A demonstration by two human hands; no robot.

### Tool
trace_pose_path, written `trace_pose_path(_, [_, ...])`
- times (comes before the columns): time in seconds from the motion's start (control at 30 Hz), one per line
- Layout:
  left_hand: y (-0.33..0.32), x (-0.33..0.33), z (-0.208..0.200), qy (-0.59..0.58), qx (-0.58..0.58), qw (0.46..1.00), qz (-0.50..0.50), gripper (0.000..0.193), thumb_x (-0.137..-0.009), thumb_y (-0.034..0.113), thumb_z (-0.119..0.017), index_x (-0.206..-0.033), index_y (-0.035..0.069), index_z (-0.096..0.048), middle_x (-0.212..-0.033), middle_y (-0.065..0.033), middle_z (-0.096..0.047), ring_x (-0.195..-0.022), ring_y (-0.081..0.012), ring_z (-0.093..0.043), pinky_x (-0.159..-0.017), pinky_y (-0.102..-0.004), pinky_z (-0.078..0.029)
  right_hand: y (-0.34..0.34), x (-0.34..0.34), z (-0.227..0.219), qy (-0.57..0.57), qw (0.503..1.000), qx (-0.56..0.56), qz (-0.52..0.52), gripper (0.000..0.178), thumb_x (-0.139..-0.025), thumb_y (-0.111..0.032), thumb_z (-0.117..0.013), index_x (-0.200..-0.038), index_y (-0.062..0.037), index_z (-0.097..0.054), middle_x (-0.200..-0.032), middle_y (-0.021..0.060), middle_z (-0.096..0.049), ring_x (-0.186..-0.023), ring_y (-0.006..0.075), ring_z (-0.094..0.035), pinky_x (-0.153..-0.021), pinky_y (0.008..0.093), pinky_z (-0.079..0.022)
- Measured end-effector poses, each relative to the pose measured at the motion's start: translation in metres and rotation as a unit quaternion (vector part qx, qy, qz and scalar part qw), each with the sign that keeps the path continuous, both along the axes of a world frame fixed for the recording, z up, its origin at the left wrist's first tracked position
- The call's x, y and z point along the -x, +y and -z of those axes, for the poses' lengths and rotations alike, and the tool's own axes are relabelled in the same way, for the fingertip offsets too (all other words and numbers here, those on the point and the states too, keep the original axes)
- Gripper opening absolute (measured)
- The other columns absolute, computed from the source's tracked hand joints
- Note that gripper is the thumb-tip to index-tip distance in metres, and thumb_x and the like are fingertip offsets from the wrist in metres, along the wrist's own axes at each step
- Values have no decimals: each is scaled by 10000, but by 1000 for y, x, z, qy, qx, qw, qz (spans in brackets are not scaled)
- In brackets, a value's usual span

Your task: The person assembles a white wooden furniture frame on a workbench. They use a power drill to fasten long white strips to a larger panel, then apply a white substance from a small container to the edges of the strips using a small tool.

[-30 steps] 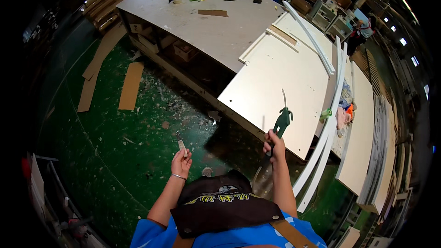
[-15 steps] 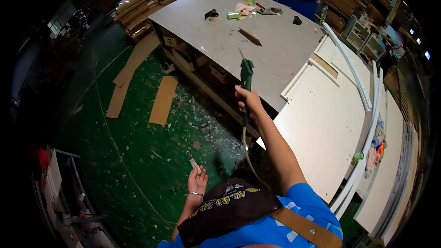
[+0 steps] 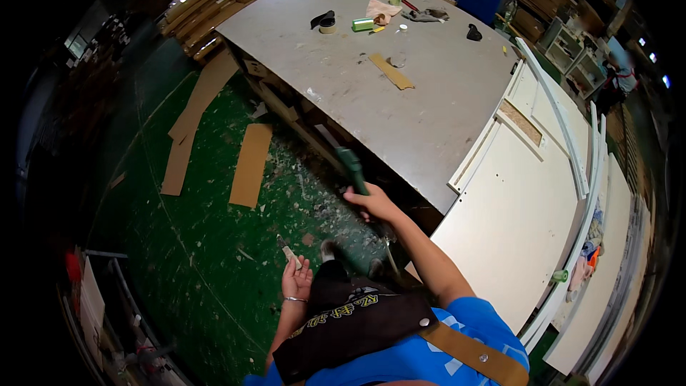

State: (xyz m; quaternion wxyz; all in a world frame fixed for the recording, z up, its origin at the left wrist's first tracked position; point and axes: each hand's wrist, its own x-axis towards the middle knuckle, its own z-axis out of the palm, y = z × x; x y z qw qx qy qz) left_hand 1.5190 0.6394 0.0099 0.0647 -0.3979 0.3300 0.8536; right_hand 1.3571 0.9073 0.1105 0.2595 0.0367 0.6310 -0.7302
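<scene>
My right hand [image 3: 373,204] is closed round the handle of a green corded hand tool [image 3: 350,166] with a flat, pale tip. The tool points forward and left, low by the near edge of the grey-topped workbench [image 3: 286,50]. Its pale cord hangs below my hand. Lower left, my left hand [image 3: 296,279] is palm up over the green floor. It holds a small tool with a pale handle and a narrow dark blade [image 3: 289,251], blade pointing away from me. On the bench lies a brown cardboard strip [image 3: 391,71].
White panels [image 3: 500,221] and long white strips [image 3: 554,118] lie to the right. Tape [image 3: 327,26], a pink cloth [image 3: 382,11] and gloves [image 3: 426,16] sit on the bench. Cardboard pieces [image 3: 251,164] lie on the littered floor. A person [image 3: 620,78] stands far right.
My right hand has lowered and swung left with the green tool, from over the bench edge to beside it. The cardboard strip now shows a lighter face. My left hand shifted slightly left.
</scene>
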Motion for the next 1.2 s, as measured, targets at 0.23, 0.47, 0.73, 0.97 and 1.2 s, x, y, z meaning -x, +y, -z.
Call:
trace_pose_path(0.23, [-28,165,14,111,272,925,241,135,-890,166,-594,-925,38,-622,-789,44,-558,-714,-51,-507,-592,-195,-381,109,-92,11,-106,987,-5,121,268,-852,-298,-634,-988,-91,-531,-774,10,-547,-418,52,-419,-390,211,-356])
trace_pose_path(0.47, [78,407,11,498,473,595,417,194,-835,184,-644,-956,34,-624,-1204,-159,-571,-1138,-284,-522,-937,-354,-409,78,-170,4,-163,936,-53,306,302,-832,-244,-640,-1007,-14,-551,-838,73,-606,-431,81,-460,-417,229,-385])
trace_pose_path(0.73, [253,548,15,512,544,470,470,221,-783,289,-653,-844,77,-674,-1232,-216,-538,-1147,-376,-479,-971,-429,-384,46,-140,3,-192,928,-51,314,243,-788,-169,-715,-973,-66,-596,-794,-6,-601,-510,65,-480,-450,208,-364])
trace_pose_path(0.97, [258,542,71,365,554,577,476,250,-806,244,-655,-858,0,-635,-1031,-184,-635,-971,-364,-582,-830,-394,-460,68,-54,20,-107,932,-39,344,213,-810,-169,-702,-939,-61,-572,-695,-41,-515,-547,45,-452,-488,214,-342])
trace_pose_path(1.2, [197,530,91,273,330,793,433,196,-858,206,-634,-847,12,-618,-865,-44,-642,-718,-106,-534,-689,-250,-439,78,70,1,-117,969,-36,215,217,-836,-198,-673,-934,-62,-534,-677,-23,-509,-502,54,-456,-468,218,-356])
